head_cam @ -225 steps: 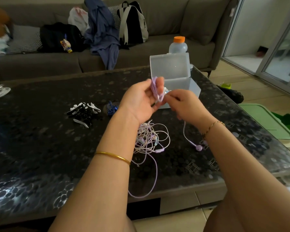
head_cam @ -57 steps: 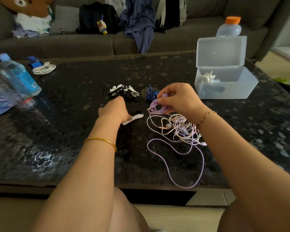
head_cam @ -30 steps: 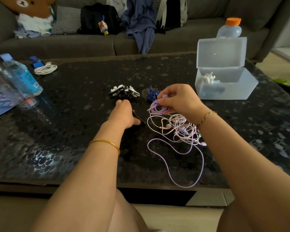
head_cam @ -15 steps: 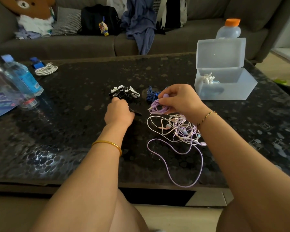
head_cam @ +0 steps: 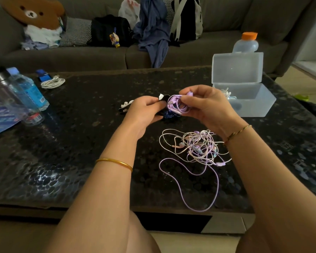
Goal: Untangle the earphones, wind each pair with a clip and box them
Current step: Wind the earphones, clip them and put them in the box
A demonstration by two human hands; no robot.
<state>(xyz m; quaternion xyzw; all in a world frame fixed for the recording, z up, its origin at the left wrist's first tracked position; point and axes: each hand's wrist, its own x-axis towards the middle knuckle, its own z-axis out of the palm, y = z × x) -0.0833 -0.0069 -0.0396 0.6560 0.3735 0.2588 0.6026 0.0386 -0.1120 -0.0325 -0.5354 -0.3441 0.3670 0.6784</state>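
My right hand [head_cam: 205, 105] pinches a coiled purple earphone bundle [head_cam: 176, 105] above the dark table. My left hand [head_cam: 144, 110] holds a black-and-white clip [head_cam: 161, 97] right against the coil's left side. Below my right wrist lies a tangle of pink and purple earphones [head_cam: 197, 148], with one purple cord looping toward the table's front edge. A pile of black-and-white clips [head_cam: 125, 105] shows just behind my left hand. The open translucent box [head_cam: 252, 103] stands at the right, with a wound white pair inside.
Water bottles [head_cam: 26, 90] and a coiled white cable [head_cam: 52, 82] sit at the table's left. A bottle with an orange cap [head_cam: 245, 42] stands behind the box. A blue cord [head_cam: 167, 114] lies under my hands. The sofa behind holds bags and clothes.
My left hand picked up a clip from the table and lifted it to the coil. My right hand raised the purple coil off the tangle.
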